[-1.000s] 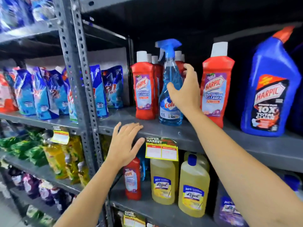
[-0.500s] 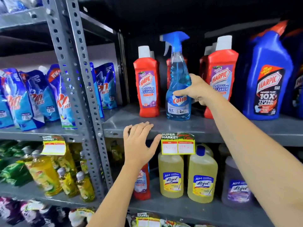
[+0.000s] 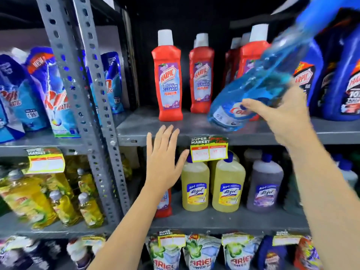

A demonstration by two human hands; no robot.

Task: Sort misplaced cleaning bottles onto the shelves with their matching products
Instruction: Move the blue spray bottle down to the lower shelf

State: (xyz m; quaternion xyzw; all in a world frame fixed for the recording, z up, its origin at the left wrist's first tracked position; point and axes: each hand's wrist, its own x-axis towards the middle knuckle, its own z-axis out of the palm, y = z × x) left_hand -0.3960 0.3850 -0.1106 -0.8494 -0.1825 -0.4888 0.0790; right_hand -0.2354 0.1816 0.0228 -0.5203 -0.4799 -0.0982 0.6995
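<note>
The right hand point(image 3: 280, 121) grips a blue spray bottle point(image 3: 253, 88) around its lower body, fingers curled over the label, and holds it tilted in the air with its base low and to the left and its blue trigger top point(image 3: 319, 16) up at the right, blurred. The bottle's base hangs just above the front edge of the upper shelf point(image 3: 155, 133), clear of the metal. Behind it on that shelf stand red bathroom cleaner bottles point(image 3: 169, 78) with white caps, upright, and to the right large blue toilet cleaner bottles point(image 3: 342, 78). The left hand point(image 3: 165, 160) is open and flat, fingers spread a little and pointing up, holding nothing; its fingertips reach the front lip of the upper shelf, though whether they touch it is hard to tell. Beside that hand a yellow and red price tag point(image 3: 209, 151) hangs from the shelf edge. On the shelf below stand two yellow floor cleaner bottles point(image 3: 195, 188) side by side, a purple one point(image 3: 265, 186) to their right, and a single red bottle point(image 3: 164, 203) partly hidden behind the left wrist. A grey perforated upright point(image 3: 81, 94) splits this bay from the next, where blue detergent pouches point(image 3: 44, 94) stand above yellow dish liquid bottles point(image 3: 29, 201).
</note>
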